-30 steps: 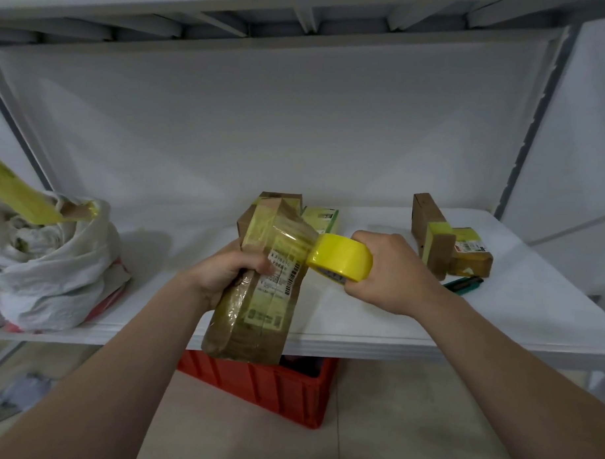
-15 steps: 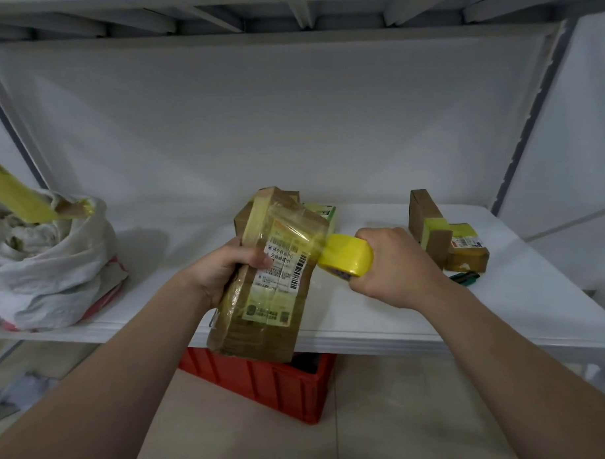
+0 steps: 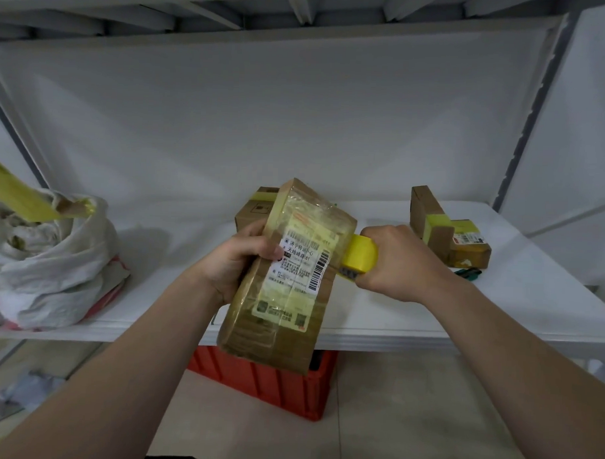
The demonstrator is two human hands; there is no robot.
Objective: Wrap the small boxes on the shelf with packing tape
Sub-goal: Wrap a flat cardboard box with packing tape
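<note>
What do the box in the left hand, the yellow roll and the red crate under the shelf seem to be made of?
The box looks like brown cardboard, wrapped in glossy film: wrinkles and highlights show over its label. The yellow roll seems plastic tape, smooth, faintly shiny. The red crate is probably moulded plastic, judging by its ribbed, even-coloured wall.

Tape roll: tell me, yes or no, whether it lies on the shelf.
No, the right hand grips the tape roll against the box held by the left hand.
</note>
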